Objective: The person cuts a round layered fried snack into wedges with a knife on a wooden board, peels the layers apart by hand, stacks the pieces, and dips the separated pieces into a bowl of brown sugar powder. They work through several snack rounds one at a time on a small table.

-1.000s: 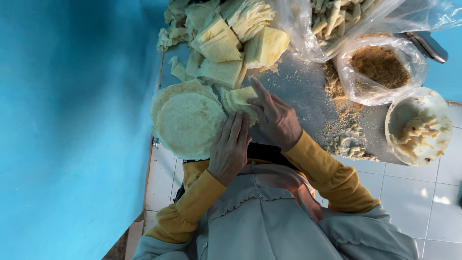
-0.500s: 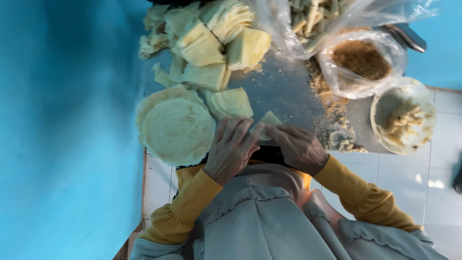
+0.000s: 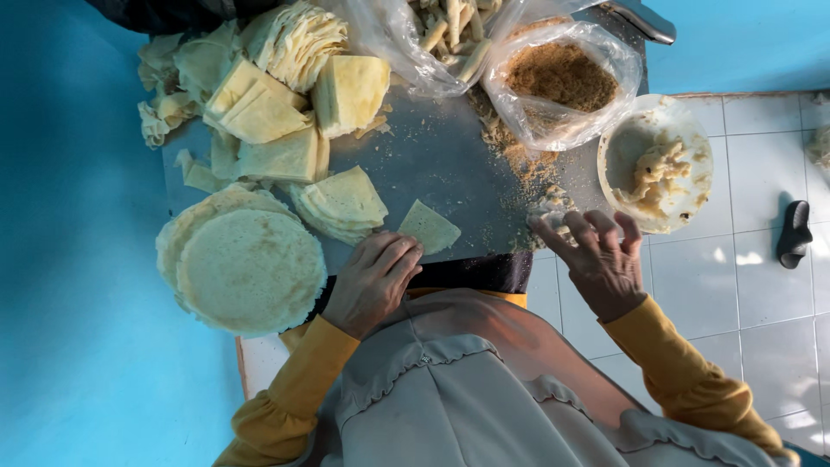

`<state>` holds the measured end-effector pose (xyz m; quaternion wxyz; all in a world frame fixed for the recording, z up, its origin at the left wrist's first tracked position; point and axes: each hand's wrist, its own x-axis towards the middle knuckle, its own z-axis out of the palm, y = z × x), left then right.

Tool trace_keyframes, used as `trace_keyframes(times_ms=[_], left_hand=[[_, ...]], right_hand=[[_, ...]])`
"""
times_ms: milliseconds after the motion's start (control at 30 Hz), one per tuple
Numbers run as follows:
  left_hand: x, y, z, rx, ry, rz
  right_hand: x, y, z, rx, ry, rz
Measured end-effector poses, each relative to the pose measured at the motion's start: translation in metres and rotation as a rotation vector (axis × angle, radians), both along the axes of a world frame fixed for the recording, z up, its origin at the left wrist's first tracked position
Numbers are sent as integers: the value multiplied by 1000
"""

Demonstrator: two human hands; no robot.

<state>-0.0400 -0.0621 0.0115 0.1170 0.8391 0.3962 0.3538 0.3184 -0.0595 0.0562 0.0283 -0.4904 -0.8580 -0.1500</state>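
Head view, looking straight down on a person in yellow sleeves at a grey counter [image 3: 450, 164].

Left hand [image 3: 373, 281] lies at the counter's near edge, fingers loosely curled, fingertips touching the near corner of a small pale triangular wrapper piece [image 3: 430, 227]; the piece lies flat on the counter, not gripped, just pinned or touched.

Right hand [image 3: 598, 259] sits at the near right corner of the counter, fingers spread and bent, tips over a small clump of crumbs [image 3: 552, 207]; cannot tell if it pinches any of it. Nothing solid held.

Just left of the wrapper piece: a fanned stack of quarter-cut wrappers [image 3: 341, 201]. Further left, overhanging the counter edge: a round stack of whole thin pancakes [image 3: 249, 270]. At the far left: more folded and cut wrapper stacks [image 3: 285, 104], piled and touching each other.

Far right: an open plastic bag of brown crumbs [image 3: 562, 79], loose crumbs spilled in front of it. Beside it, a bag of pale rolled sticks [image 3: 441, 30]. At the right edge: a white bowl [image 3: 692, 151] with pale lumpy filling, near the right hand.

White tiled floor [image 3: 752, 303] on the right, with a dark sandal [image 3: 794, 233] on it.
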Motion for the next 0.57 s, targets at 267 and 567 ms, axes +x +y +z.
trace_keyframes(times_ms=[267, 567], left_hand=[[-1, -1, 7, 6, -13, 5], [-4, -1, -5, 11, -30, -18]], right_hand=[[-2, 19, 12, 99, -330, -35], [-114, 55, 13, -409, 627, 179]])
